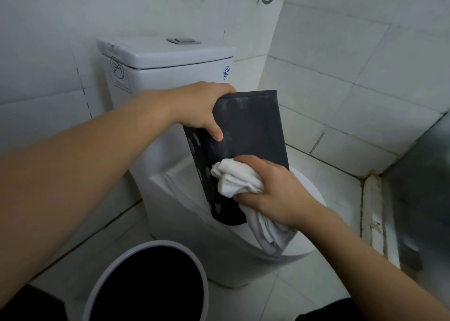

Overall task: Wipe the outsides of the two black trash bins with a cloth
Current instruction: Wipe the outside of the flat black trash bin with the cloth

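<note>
Nearest, a round bin with a pale rim and black inside (148,284) stands on the floor below the left forearm, untouched. Above it the right hand (275,194) clutches a bunched white cloth (237,179) against the lower face of a tall rectangular black plastic trash bin (250,130), propped tilted on the white toilet (194,223), long axis running up and away; the left hand (202,106) grips its top corner. Bare face above the cloth; cistern (168,62) and tiled wall (353,65) close behind.

Both bare forearms outstretched, left hand (203,109) and right hand (272,194) each in curled grip.
</note>
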